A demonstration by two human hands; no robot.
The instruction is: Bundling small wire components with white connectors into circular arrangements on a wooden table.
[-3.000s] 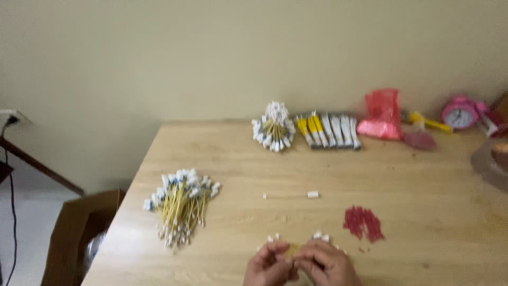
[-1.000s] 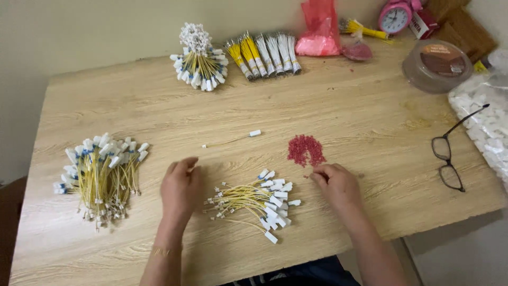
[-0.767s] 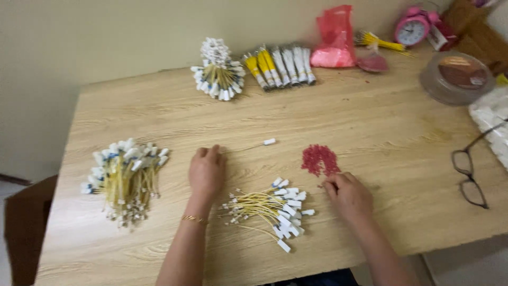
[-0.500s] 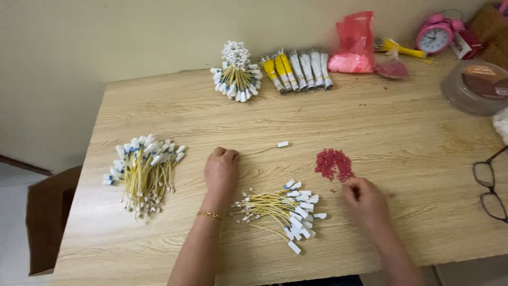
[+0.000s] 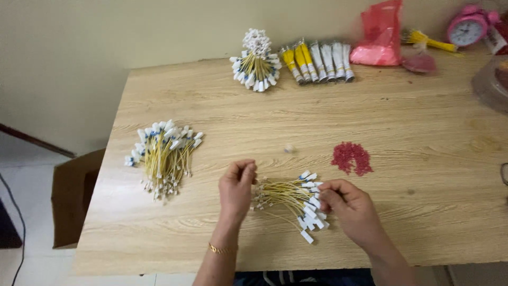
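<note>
We kept our left hand (image 5: 236, 186) and right hand (image 5: 346, 204) pinched on opposite ends of the yellow wire bundle (image 5: 288, 200), best lifting one wire cleanly.

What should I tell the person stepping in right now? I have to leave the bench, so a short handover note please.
Left hand: curled, fingertips at the thin-wire end of the loose bundle of yellow wires; no clear grip visible.
Right hand: fingers on that bundle's white-tagged end.
On the wooden table: a larger wire pile at the left, a tied bunch at the back, red beads right of centre, one small white piece lying alone.
Done: two bundles set aside.
Left: the bundle under the hands lies spread and loose.
</note>
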